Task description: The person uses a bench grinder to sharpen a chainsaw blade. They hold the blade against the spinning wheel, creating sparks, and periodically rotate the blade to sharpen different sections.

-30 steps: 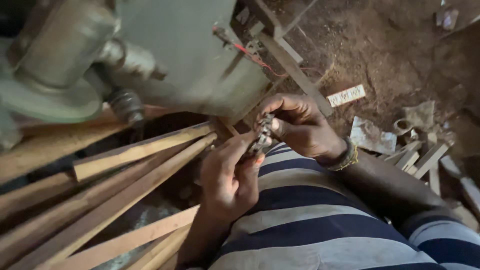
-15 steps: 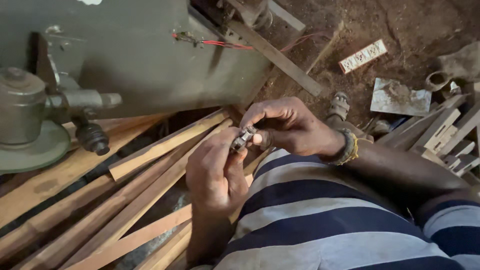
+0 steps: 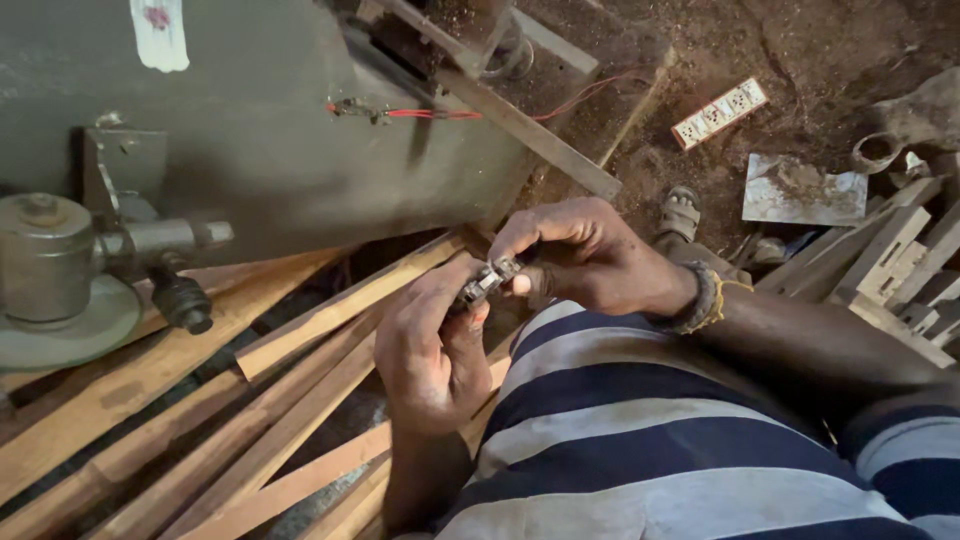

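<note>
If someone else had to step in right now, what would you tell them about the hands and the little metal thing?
Left hand: fingertips pinch one end of the small metal part, over the striped lap.
Right hand: fingers curled round the part's other end; beaded band on the wrist.
Around: wooden slats lean by the left hand, a grey-green machine stands behind them, and a white socket strip lies on the dirt floor.
Done or left: cannot tell; the part is too small to read.

Both hands, left point(image 3: 430, 345) and right point(image 3: 590, 255), meet, fingertips pinched together.
</note>
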